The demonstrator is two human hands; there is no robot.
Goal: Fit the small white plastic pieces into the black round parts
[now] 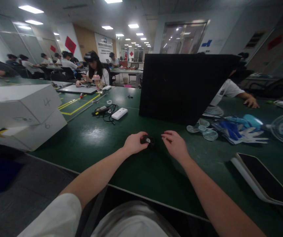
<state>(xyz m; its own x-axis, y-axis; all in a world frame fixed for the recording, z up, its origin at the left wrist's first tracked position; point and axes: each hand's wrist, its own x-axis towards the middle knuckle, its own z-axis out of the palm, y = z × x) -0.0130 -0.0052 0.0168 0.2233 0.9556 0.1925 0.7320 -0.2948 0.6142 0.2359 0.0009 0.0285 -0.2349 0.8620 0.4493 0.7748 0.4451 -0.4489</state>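
My left hand (134, 143) is closed on a small black rounded object (151, 141) with a pale round disc on its face. Thumb and fingers grip its left side, just over the green tabletop (141, 171). A short gap to the right, my right hand (175, 145) has its thumb and fingertips drawn together in a pinch. Whatever lies between those fingertips, if anything, is too small to make out.
A black panel (181, 87) stands ahead. White boxes (20, 108) are at left; a white power bank (119, 114) lies near cables (104, 112). To the right are gloves (240, 131), fan blades (203, 130) and a tablet (265, 179). A co-worker's hand (251, 100) rests beyond.
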